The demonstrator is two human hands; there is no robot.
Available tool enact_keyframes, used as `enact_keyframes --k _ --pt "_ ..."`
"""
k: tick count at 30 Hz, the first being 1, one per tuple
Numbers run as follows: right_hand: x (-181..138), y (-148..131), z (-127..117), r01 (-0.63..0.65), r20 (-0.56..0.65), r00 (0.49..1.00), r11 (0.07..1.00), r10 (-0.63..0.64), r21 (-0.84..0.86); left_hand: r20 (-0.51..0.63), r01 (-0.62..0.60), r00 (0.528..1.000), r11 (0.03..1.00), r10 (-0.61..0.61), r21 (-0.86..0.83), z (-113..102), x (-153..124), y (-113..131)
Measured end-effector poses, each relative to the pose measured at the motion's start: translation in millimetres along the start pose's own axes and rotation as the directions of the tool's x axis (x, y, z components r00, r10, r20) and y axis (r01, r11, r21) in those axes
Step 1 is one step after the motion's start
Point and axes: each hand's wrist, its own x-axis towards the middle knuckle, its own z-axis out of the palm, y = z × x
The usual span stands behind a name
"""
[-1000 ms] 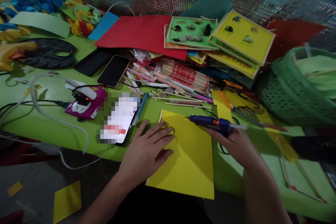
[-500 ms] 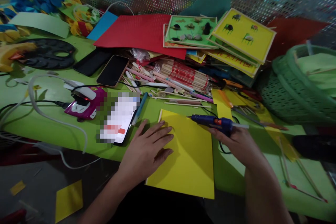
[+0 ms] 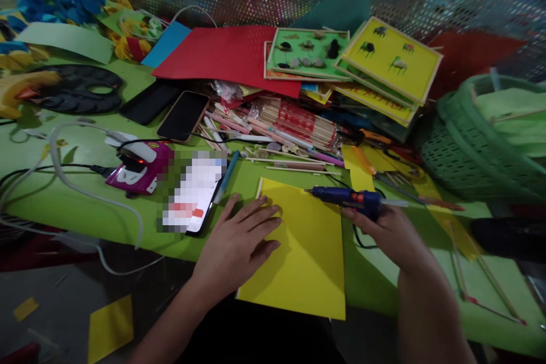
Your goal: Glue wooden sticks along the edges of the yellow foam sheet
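A yellow sheet [image 3: 307, 261] lies at the front edge of the green table, with a thin pale stick along its left edge. My left hand [image 3: 241, 236] rests on the sheet's left side, its fingers stretched out and spread. In my right hand [image 3: 390, 233] is a blue hot glue gun [image 3: 347, 197], held round its handle. A clear glue stick [image 3: 394, 203] pokes out of its back. The nozzle points left, over or close to the sheet's upper part; whether it touches cannot be told.
A lit phone [image 3: 196, 193] lies left of the sheet, beside a purple power strip [image 3: 143, 168] with cables. Behind are pens, bundled skewers [image 3: 298, 119] and framed stone pictures [image 3: 392, 60]. A green basket [image 3: 490, 136] stands at right, near scissors and loose sticks.
The view has shifted slightly. The glue gun stays over the sheet's upper part, and my left hand keeps its spread place on the sheet.
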Motion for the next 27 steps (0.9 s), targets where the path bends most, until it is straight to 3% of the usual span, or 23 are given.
enact_keyframes --k 16,24,27 --pt "2.5 -8.4 0.0 0.021 0.034 0.999 0.994 -0.018 -0.111 0.024 -0.026 0.999 0.998 0.025 0.054 -0.5 0.0 -0.7" --pt "1.1 -2.3 1.1 0.014 0.007 1.000 0.997 -0.013 -0.075 -0.014 -0.020 1.000 1.000 0.020 0.011 0.6 -0.2 -0.6" --pt "-0.1 1.3 -0.8 -0.030 -0.008 1.000 0.999 0.030 0.028 -0.057 -0.016 0.998 1.000 0.016 -0.001 1.1 -0.9 -1.4"
